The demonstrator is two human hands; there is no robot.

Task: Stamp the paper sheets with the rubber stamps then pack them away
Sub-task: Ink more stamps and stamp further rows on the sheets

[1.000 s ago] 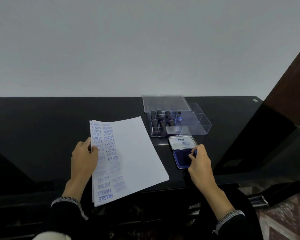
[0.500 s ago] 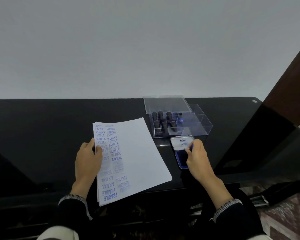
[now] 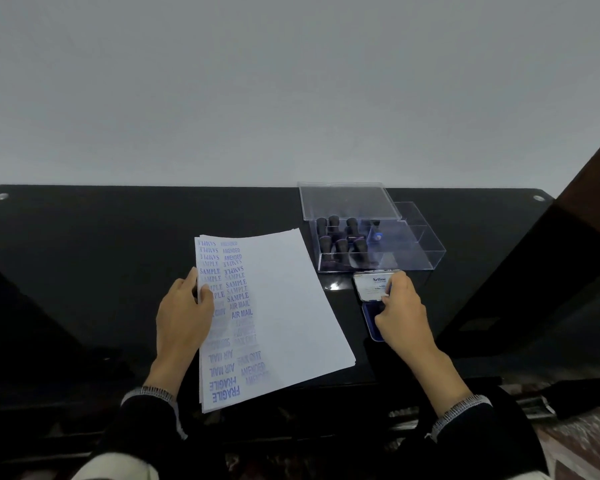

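A stack of white paper sheets (image 3: 284, 306) lies on the black table (image 3: 84, 254), its left side covered with blue stamped words. My left hand (image 3: 184, 313) grips the stack's left edge, thumb on top. To the right lies an open ink pad (image 3: 369, 320) with a blue pad and a white-labelled lid (image 3: 371, 287). My right hand (image 3: 402, 313) covers most of the pad, its fingertips pinching the lid's right edge. Behind it stands a clear plastic box (image 3: 409, 251) with several dark rubber stamps (image 3: 340, 237) upright in its left part.
The box's clear lid (image 3: 347, 200) stands open at the back. A grey wall rises behind the table. A dark wooden panel (image 3: 586, 202) leans at the right. The table's front edge runs just under the paper's near corner.
My right hand has moved up from the blue pad to the lid's right edge. My left hand keeps its hold on the paper. The camera has shifted slightly.
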